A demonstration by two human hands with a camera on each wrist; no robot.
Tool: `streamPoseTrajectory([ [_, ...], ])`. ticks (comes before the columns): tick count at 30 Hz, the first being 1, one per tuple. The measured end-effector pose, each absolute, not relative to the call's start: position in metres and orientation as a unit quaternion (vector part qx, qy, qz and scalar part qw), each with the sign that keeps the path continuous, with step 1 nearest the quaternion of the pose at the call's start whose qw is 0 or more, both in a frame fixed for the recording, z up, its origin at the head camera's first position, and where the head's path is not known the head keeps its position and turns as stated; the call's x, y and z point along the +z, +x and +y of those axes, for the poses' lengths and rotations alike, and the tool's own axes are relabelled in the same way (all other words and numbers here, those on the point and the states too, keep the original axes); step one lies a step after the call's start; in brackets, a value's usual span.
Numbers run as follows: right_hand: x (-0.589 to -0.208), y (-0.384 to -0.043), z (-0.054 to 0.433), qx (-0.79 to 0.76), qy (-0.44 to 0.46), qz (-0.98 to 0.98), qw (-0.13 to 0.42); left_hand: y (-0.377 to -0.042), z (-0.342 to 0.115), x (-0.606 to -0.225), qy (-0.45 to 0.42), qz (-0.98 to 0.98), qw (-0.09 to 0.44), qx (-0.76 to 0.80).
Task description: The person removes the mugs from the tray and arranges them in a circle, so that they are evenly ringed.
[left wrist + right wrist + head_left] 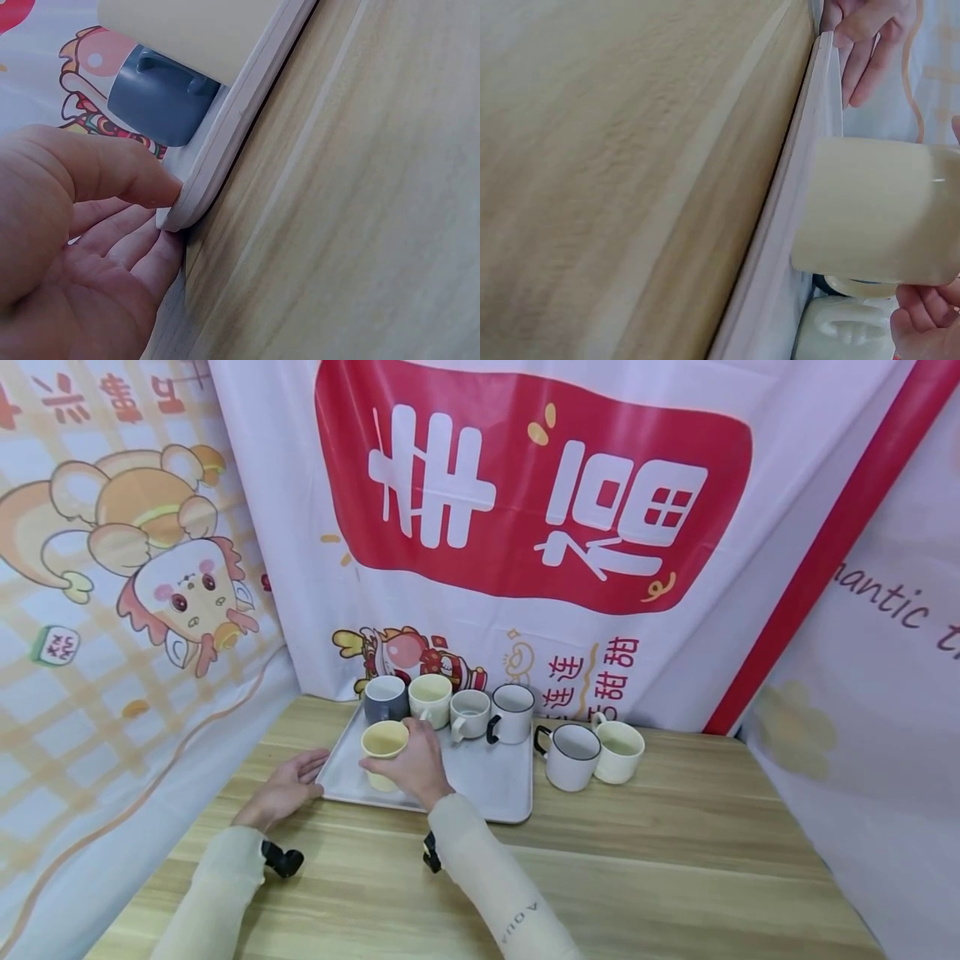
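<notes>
A person's right hand (422,766) grips a pale yellow cup (384,742) over the near left part of a white tray (480,789), whether touching it hard to tell, while the left hand (283,789), fingers extended, sets its thumb against the tray's near left corner. Four mugs (431,700) line the tray's far side and two others (572,762) stand on the wooden table (675,860) to its right. Behind, a red panel (517,502) bears the characters 幸福; "mantic" shows on the right-hand cloth (862,710), "AQUA" on the right sleeve (487,877)
</notes>
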State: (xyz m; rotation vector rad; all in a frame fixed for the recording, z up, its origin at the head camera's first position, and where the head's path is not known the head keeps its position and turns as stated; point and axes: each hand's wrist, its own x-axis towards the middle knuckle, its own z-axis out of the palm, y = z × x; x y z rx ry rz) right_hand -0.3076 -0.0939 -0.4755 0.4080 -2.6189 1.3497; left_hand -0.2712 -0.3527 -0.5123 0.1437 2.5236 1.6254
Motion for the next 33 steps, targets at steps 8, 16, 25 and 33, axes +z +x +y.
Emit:
streamPoseTrajectory([
  [8,-0.467,-0.313,-0.098,0.413,0.127,-0.899,0.075,-0.270,-0.352,-0.511,0.042,0.839,0.070,0.538],
  [16,-0.462,-0.315,-0.079,0.429,0.171,-0.887,0.019,-0.268,-0.349,-0.509,0.032,0.841,0.076,0.535],
  [25,-0.450,-0.321,-0.042,0.425,0.267,-0.865,-0.002,-0.266,-0.350,-0.509,0.035,0.839,0.080,0.537],
  [33,-0.431,-0.320,-0.008,0.431,0.340,-0.836,-0.003,-0.267,-0.352,-0.510,0.037,0.840,0.079,0.535],
])
